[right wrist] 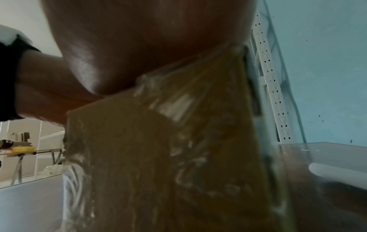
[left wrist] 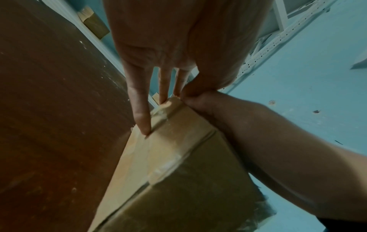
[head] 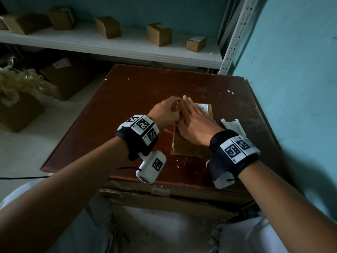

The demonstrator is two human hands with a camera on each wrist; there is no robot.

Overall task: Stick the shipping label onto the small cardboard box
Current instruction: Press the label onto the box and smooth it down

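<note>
The small cardboard box point(head: 189, 148) lies on the brown table point(head: 136, 99), wrapped with clear tape. A white shipping label point(head: 203, 107) marked "A20" shows at the box's far end. My right hand point(head: 193, 121) lies flat on top of the box and covers most of the label, fingers straight. My left hand point(head: 165, 112) is at the box's left side. In the left wrist view its straight fingers point(left wrist: 141, 119) touch the box's point(left wrist: 178, 172) upper left edge beside my right forearm point(left wrist: 278, 149). The right wrist view shows my palm point(right wrist: 139, 47) pressed on the box point(right wrist: 158, 157).
A white curled backing sheet point(head: 232, 125) lies on the table right of the box. A white shelf point(head: 127, 46) behind the table carries several small boxes. The blue wall point(head: 300, 88) stands close on the right. Cartons and plastic wrap sit on the floor at left.
</note>
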